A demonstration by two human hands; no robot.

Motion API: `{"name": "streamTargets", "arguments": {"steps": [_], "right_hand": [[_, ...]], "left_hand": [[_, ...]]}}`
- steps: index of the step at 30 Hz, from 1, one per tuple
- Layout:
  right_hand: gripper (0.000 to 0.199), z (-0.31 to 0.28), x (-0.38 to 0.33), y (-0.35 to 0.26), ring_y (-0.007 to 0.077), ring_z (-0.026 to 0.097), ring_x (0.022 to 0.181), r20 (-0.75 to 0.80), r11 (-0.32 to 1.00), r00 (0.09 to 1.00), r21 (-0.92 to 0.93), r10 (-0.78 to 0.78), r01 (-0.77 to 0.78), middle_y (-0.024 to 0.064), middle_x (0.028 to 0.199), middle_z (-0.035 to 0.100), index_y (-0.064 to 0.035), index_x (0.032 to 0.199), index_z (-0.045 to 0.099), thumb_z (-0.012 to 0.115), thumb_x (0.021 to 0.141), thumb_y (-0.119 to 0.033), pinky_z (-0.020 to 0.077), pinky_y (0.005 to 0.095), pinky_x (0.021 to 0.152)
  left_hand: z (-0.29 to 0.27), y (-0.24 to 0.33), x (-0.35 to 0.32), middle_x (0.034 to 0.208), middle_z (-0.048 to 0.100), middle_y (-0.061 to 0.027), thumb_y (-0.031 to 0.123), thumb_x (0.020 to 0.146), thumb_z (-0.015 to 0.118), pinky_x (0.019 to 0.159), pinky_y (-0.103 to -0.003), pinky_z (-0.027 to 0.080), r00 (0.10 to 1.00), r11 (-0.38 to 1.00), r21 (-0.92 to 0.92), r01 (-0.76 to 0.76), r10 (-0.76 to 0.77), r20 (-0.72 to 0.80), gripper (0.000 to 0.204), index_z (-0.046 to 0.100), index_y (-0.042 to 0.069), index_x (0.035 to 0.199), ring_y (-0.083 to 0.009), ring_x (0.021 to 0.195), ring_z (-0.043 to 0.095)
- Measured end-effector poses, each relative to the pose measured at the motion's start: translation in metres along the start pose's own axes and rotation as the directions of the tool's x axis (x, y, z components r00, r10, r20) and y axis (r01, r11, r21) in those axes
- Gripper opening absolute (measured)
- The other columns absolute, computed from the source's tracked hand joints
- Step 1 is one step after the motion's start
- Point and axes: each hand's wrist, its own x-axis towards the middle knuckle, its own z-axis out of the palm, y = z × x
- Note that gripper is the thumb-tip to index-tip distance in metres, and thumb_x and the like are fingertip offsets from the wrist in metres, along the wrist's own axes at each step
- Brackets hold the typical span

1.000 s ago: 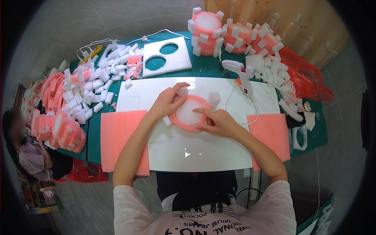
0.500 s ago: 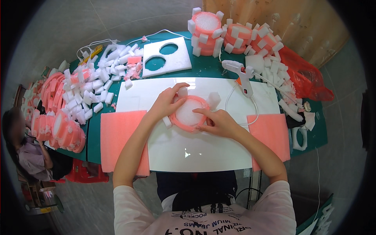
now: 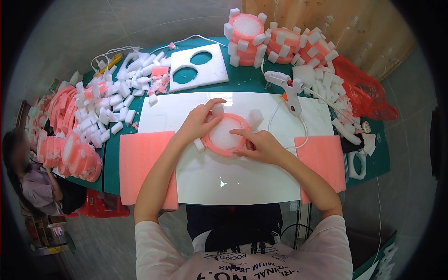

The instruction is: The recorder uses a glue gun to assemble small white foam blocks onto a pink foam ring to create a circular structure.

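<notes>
The person wears a pale pink short-sleeved T-shirt (image 3: 242, 266) with dark printed lettering across the chest, and dark trousers (image 3: 233, 224) show below the table edge. Both forearms are bare from the sleeve hems down. The left hand (image 3: 198, 123) and right hand (image 3: 261, 145) carry no gloves, rings or watch that can be seen.

A small craft workshop is shown. A green table (image 3: 242, 81) is covered w/ heaps of white foam blocks (image 3: 100, 109), pink foam rings (image 3: 65, 140) etc. A glue gun (image 3: 289, 88) is laid by finished foam rings (image 3: 275, 42). A bare tiled floor (image 3: 140, 23) is seen.
</notes>
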Motion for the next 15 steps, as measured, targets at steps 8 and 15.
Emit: {"name": "streamTargets", "arguments": {"steps": [8,15], "right_hand": [[0.048,-0.0028,0.0006,-0.0034,0.0202,0.055,0.052,0.035,0.999,0.998,-0.005,0.042,-0.042,0.0046,0.055,0.052,-0.0154,0.118,0.052,0.064,0.079,-0.041,0.0418,0.0317,0.051],[0.048,-0.0005,0.0001,-0.0008,0.0181,0.051,0.048,0.013,1.0,1.0,-0.002,0.017,-0.017,0.0032,0.052,0.049,-0.0159,0.119,0.052,0.066,0.078,-0.036,0.0397,0.0298,0.049]], "left_hand": [[0.0,-0.0014,-0.0002,0.1,0.062,-0.0144,0.011,0.081,0.056,0.08,-0.03,0.047,1.0,1.0,0.0,0.008,-0.008,0.003,0.042,0.048,0.013,0.122,-0.0225,0.085,0.062],[0.0004,-0.0021,0.0003,0.101,0.061,-0.0144,0.011,0.081,0.056,0.081,-0.031,0.047,1.0,1.0,0.003,-0.007,0.007,0.0,0.042,0.048,0.013,0.122,-0.0227,0.086,0.062]]}}
